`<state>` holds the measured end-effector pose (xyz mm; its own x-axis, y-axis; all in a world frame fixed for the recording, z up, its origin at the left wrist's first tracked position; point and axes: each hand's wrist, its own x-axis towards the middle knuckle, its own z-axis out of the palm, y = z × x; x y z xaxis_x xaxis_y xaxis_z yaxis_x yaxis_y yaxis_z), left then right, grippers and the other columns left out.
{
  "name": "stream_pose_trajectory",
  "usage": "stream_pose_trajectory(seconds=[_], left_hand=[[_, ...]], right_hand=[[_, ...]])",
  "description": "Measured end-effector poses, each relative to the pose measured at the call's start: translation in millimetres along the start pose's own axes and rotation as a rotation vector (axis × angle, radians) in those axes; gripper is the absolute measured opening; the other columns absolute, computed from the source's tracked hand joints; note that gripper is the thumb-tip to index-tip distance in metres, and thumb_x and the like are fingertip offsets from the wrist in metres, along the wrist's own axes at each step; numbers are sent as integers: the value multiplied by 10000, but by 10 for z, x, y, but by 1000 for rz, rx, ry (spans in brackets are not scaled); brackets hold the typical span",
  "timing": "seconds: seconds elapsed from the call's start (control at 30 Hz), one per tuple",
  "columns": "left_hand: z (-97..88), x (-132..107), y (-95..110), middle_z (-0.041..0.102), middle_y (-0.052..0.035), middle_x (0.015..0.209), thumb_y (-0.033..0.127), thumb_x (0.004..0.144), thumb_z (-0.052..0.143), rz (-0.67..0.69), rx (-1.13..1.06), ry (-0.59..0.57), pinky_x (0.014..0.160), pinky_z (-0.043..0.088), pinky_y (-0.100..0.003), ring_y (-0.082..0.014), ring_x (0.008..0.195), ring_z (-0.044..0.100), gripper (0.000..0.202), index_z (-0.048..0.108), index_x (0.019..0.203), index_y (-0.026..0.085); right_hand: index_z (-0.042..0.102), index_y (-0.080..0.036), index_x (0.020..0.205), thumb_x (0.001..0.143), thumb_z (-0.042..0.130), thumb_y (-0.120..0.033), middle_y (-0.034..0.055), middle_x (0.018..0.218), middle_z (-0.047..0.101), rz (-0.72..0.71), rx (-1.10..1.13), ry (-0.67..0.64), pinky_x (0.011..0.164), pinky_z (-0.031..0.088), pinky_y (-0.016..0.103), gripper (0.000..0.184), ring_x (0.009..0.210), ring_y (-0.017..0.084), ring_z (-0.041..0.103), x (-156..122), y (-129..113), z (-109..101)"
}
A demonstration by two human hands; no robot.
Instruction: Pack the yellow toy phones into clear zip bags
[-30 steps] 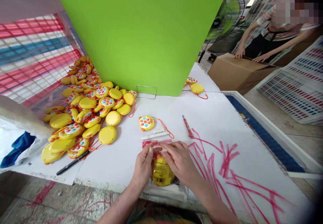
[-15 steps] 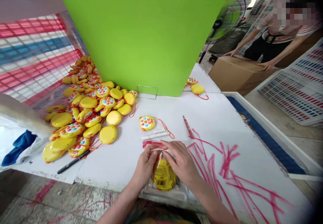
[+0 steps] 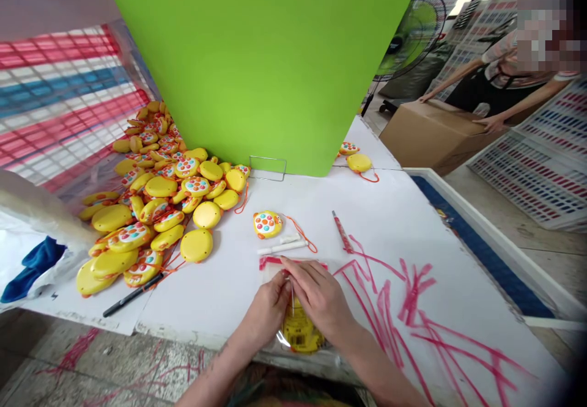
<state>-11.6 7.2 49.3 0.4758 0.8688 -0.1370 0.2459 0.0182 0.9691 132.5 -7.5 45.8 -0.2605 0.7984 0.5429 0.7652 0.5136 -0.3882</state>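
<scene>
Bag: the clear bag, a yellow toy inside, lies between both hands by the white table's front edge.
Left hand: thumb and forefinger pinch the bag's top.
Right hand: fingers pressed together, bent over the bag's top; whether they grip it, one cannot tell.
Left side: white surface runs from the left wrist to the pile and the black pen.
Ahead: a pink strip, the white pens and a loose toy, then the green board standing across the table.
Right side: pink ties lie strewn beside the right forearm, towards the table's right edge.
Hidden: the right hand covers part of the bag; the board covers the pile's far end.
Cut off: both forearms, at the bottom.
Hard to read: the bag's print.
</scene>
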Motion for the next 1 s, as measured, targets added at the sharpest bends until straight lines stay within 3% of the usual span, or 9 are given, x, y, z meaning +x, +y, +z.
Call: stream_pose_trajectory(seconds=[0.2, 0.4, 0.5, 0.6, 0.67, 0.73, 0.87, 0.93, 1.0], left_hand=[[14, -8, 18, 691, -102, 911, 156, 853, 370, -26, 165, -29, 724, 443, -286, -210, 784, 611, 274, 602, 998, 137], [24, -5, 29, 705, -76, 874, 154, 861, 376, 20, 169, -60, 755, 451, -294, -211, 800, 626, 304, 638, 1014, 159], [16, 10, -10, 699, -78, 1019, 257, 911, 381, 30, 71, -86, 842, 448, -308, -219, 935, 631, 323, 619, 1119, 193], [10, 46, -168, 695, -90, 1012, 381, 924, 383, -75, -91, -78, 816, 470, -320, -214, 919, 635, 365, 578, 1162, 183], [6, 77, -307, 689, -89, 951, 429, 907, 410, -158, -229, -62, 739, 488, -315, -201, 839, 638, 392, 536, 1169, 166], [-2, 103, -421, 675, -81, 924, 462, 885, 447, -193, -335, -52, 692, 482, -299, -189, 805, 630, 407, 515, 1150, 161], [-38, 124, -494, 649, -61, 872, 532, 845, 501, -191, -405, -69, 668, 463, -286, -183, 794, 615, 466, 511, 1127, 162], [-64, 125, -478, 633, -53, 855, 555, 830, 519, -189, -407, -92, 665, 459, -280, -183, 799, 607, 489, 521, 1116, 159], [-85, 128, -457, 617, -41, 833, 559, 819, 541, -185, -390, -108, 650, 451, -265, -173, 779, 595, 487, 534, 1093, 156]], right_hand=[[557, -192, 1244, 924, 383, -83, 62, 795, 680, -30, -117, -11, 706, 509, 362, 380, 769, 216, 601, -1, -30, -1], [608, -180, 1046, 847, 396, -38, 63, 818, 654, 58, -76, 43, 684, 494, 339, 323, 763, 208, 584, -35, 71, 74], [595, -184, 982, 817, 424, -83, 59, 793, 646, 201, -110, 131, 676, 490, 344, 259, 750, 215, 588, -94, 378, -25], [600, -192, 933, 798, 456, -189, 79, 851, 664, 408, -226, 227, 728, 489, 365, 197, 790, 234, 606, -274, 880, -268], [614, -185, 919, 772, 473, -225, 89, 848, 666, 606, -379, 233, 712, 478, 372, 208, 753, 244, 599, -492, 1253, -452], [629, -171, 940, 766, 441, -213, 104, 838, 668, 723, -512, 131, 688, 467, 383, 260, 762, 267, 596, -766, 1596, -611], [649, -118, 1041, 777, 393, -179, 165, 838, 651, 701, -620, -280, 716, 460, 423, 372, 786, 299, 612, -1207, 2021, -857], [625, -108, 1114, 752, 403, -166, 199, 972, 633, 611, -678, -287, 797, 447, 458, 429, 946, 330, 594, -1222, 2036, -949], [578, -103, 1188, 750, 404, -179, 221, 1144, 570, 524, -695, -170, 879, 422, 483, 477, 1114, 342, 523, -1089, 1904, -981]])
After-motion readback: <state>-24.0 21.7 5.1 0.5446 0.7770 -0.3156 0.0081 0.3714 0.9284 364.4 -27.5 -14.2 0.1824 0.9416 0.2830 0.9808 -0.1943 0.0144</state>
